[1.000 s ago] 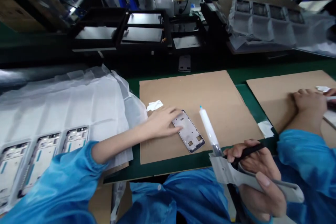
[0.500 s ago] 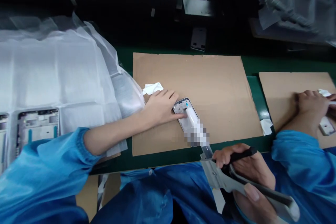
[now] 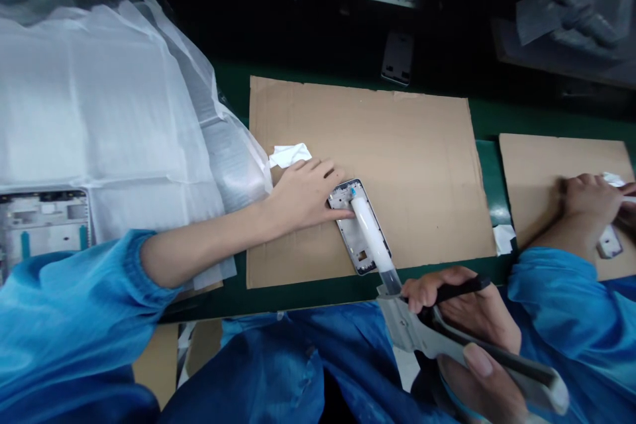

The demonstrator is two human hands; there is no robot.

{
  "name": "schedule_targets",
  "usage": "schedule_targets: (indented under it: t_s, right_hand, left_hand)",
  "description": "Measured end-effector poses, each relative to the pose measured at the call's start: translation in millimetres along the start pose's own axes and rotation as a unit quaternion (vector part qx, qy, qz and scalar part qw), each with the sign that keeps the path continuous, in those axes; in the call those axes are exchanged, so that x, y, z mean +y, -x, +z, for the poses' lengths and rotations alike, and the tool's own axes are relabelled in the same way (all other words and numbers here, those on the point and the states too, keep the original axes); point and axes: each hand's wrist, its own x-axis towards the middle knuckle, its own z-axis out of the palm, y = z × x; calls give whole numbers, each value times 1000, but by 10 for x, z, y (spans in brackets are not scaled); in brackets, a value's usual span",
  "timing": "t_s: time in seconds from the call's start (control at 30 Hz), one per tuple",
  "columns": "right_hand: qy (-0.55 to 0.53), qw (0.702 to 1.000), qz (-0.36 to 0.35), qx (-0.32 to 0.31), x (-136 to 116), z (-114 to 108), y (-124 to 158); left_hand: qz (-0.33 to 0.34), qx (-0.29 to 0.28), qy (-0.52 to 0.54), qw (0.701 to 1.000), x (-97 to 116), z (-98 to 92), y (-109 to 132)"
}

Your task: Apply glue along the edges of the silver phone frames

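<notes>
A phone frame lies at a slant on a sheet of cardboard. My left hand holds it down at its upper left, the thumb lying across the frame and the fingers around its far corner. In my right hand is a dispensing gun, its handles gripped below the table edge. The gun's white-filled syringe points up and left over the frame. Its blue tip is at the frame's upper end; whether it touches cannot be made out.
A crumpled white wipe lies beyond my left hand. To the left, translucent sheets cover a tray with another phone frame. A dark phone part lies at the back. On the right, a co-worker's hand works over separate cardboard.
The camera view has shifted slightly, moving the tray leftward in the picture. Both hands keep their holds, and the syringe still lies over the phone frame.
</notes>
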Motion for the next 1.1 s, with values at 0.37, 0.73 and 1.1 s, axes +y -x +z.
schedule_targets:
  t_s: [0.37,0.73,1.1]
  right_hand:
    - [85,994,18,66,396,-1374,-277]
    - [-178,980,-80,-20,-551,271,-48]
    - [-253,955,-154,-14,-370,287,-19]
  left_hand:
    - [-5,-10,22,1000,11,-21,2]
    - [6,-10,-4,1000,5,-9,-2]
    - [9,0,-3,1000,2,8,5]
